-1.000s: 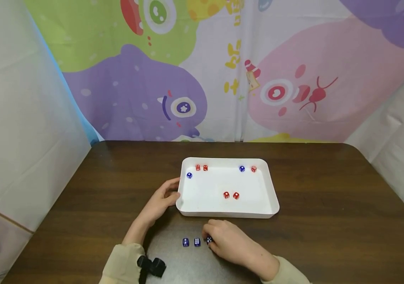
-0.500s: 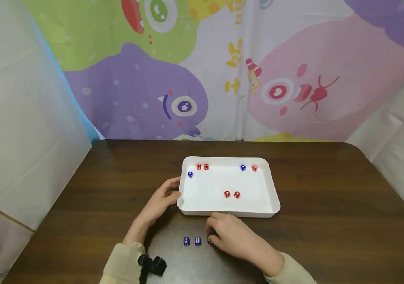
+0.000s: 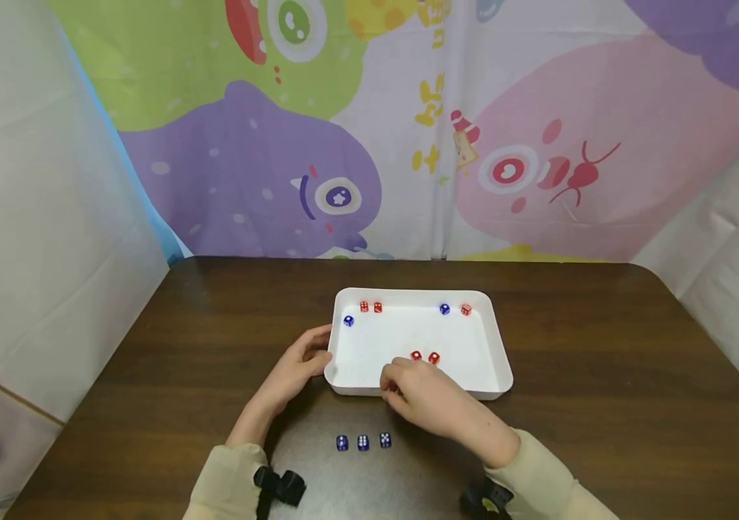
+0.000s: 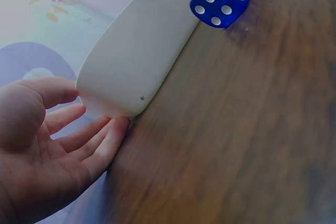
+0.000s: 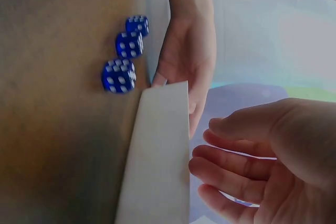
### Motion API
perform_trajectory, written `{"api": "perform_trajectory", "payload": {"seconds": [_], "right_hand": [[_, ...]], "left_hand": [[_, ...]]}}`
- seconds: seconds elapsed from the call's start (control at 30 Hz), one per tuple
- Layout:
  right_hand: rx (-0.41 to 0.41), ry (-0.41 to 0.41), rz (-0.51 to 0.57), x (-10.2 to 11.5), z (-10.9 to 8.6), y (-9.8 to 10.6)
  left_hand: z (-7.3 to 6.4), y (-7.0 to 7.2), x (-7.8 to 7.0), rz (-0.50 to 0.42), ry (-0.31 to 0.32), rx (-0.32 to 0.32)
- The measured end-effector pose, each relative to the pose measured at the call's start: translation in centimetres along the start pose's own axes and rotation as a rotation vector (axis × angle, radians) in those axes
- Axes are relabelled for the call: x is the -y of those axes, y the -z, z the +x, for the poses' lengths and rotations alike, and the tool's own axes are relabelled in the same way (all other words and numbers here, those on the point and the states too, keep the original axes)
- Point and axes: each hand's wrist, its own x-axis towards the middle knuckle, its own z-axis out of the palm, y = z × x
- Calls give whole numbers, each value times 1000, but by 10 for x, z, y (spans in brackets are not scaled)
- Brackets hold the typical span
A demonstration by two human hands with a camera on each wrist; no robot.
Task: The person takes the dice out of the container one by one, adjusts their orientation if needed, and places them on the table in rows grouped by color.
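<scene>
Lettering: the hanging cloth [image 3: 245,166] behind the desk [image 3: 577,361] carries yellow characters [image 3: 430,101], running down beside the centre seam; they lie sideways from where I stand and I cannot read them. No maker's name can be made out on the white tray [image 3: 369,354], whose outer wall bears one small dark speck.

Left hand [image 3: 295,367]: at the tray's left end, fingers spread and fairly straight, the tips resting against the outside of the wall, the thumb at its rim.

Right hand [image 3: 426,399]: above the tray's near wall, thumb and fingers loosely bent and close together, with nothing seen between them; whether they touch the rim I cannot tell.

Dice: three blue ones stand in a row on the desk in front of the tray, left die [image 3: 342,443], middle die [image 3: 363,442], right die [image 3: 385,440], set slightly apart, white pips only; the middle one shows six on top. Inside the tray lie two blue dice [image 3: 349,321] and five red dice [image 3: 434,357], two of the red just beyond the right hand.

Each pale sleeve [image 3: 226,473] has a black fitting [image 3: 290,488] near it
</scene>
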Motion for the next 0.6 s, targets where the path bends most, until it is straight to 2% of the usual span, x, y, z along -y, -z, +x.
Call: {"api": "perform_trajectory", "payload": {"seconds": [0.13,0.6], "right_hand": [[-7,11,-20,-4,9,4],[31,-39,-49,-12,45,21]], "left_hand": [[0,0,0,-8,-4,9],[0,1,1,-19,-13,5]]}}
